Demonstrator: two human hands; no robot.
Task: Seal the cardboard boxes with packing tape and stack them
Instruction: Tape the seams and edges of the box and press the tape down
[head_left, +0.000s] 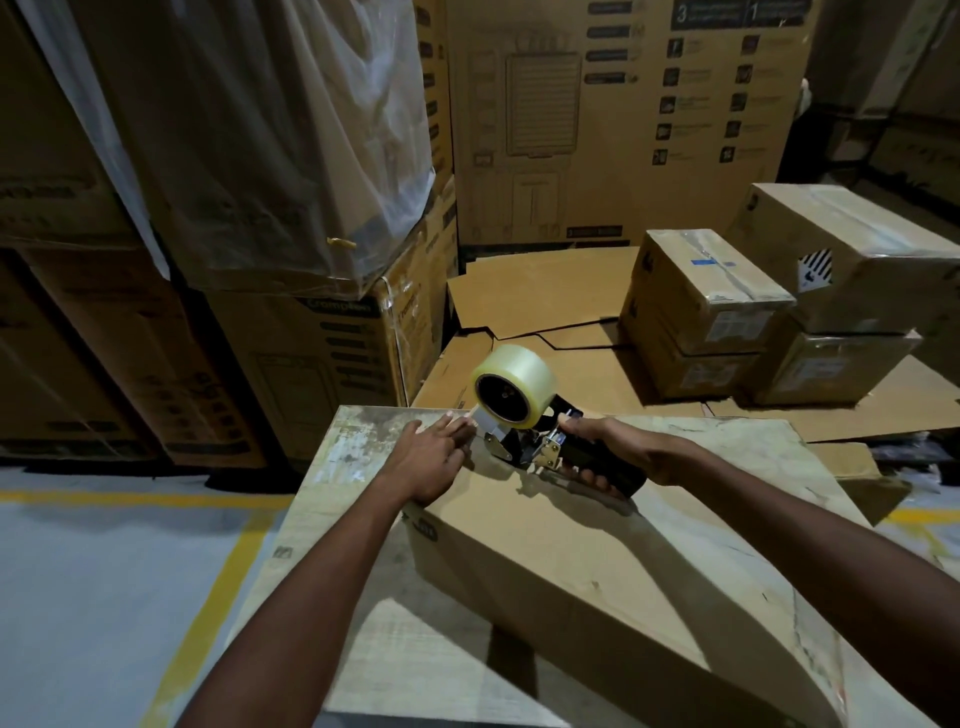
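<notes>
The right hand (608, 444) grips the black handle of the tape dispenser (519, 415), whose clear roll stands at the far end of the cardboard box (571, 561) on a worn pale table (348, 447). The left hand (431, 460), fingers straight, lies flat just beside the dispenser's front. Taped boxes (701, 296) sit stacked beyond.
</notes>
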